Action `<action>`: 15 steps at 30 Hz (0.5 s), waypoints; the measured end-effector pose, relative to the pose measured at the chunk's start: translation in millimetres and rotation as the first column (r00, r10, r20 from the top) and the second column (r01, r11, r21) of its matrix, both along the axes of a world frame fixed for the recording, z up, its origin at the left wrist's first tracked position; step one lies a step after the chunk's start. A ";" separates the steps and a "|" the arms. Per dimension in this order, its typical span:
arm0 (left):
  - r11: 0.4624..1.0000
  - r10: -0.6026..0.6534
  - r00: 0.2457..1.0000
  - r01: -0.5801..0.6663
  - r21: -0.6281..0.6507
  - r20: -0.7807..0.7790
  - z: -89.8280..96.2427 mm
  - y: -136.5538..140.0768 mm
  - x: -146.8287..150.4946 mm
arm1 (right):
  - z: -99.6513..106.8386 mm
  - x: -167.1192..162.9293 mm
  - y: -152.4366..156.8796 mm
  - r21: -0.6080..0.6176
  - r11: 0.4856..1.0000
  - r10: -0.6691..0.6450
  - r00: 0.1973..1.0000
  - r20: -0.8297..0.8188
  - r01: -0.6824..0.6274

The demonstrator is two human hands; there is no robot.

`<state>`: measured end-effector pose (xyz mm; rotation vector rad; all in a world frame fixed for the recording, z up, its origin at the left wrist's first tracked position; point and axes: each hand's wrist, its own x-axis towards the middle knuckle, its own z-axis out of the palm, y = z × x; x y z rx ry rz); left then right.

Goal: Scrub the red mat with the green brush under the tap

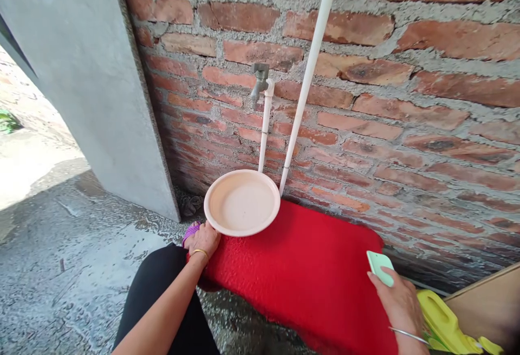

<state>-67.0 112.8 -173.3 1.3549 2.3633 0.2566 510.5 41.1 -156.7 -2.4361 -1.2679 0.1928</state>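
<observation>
A pale pink plastic basin [244,206] rests at the left end of a surface covered with red cloth [309,268]. My left hand [205,240], with a gold bangle at the wrist, is closed at the basin's lower left rim; its fingertips are partly hidden. Inside the basin, only its pale bottom shows. Over the right end of the red cloth, my right hand [400,298] grips a mint-green flat item [381,267] with rounded corners. I cannot make out its exact kind.
A tap [259,84] on a white pipe stands above and behind the basin, against the brick wall [365,100]. Another white pipe [309,73] slants beside it. A grey slab [97,84] leans at left over wet floor [81,268]. A yellow container [442,317] sits at lower right.
</observation>
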 end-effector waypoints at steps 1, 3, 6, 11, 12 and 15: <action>1.000 -0.001 1.000 0.001 0.003 -0.002 -0.2 0.1 -0.2 | 3.4 -22.6 8.7 0.011 0.999 0.041 0.999 -0.020 -0.041; 1.000 -0.001 1.000 0.001 0.004 0.001 -0.1 0.2 -0.9 | 9.6 -76.7 29.8 0.062 0.980 0.194 0.978 -0.076 -0.190; 1.000 0.003 1.000 -0.003 0.001 0.025 0.8 0.2 -2.2 | 14.1 -158.3 58.3 0.083 0.903 0.428 0.899 -0.092 -0.421; 1.000 0.004 0.999 -0.004 0.011 0.044 1.2 0.4 -3.8 | 15.4 -227.2 82.4 0.007 0.739 0.673 0.738 -0.044 -0.674; 1.000 0.000 0.999 -0.001 0.013 0.044 0.9 0.5 -3.8 | 16.6 -226.0 84.9 -0.003 0.737 0.675 0.737 -0.043 -0.676; 1.000 -0.014 0.999 0.014 0.003 0.038 -0.9 1.0 -4.0 | 23.2 -191.9 87.7 -0.038 0.793 0.606 0.794 -0.036 -0.607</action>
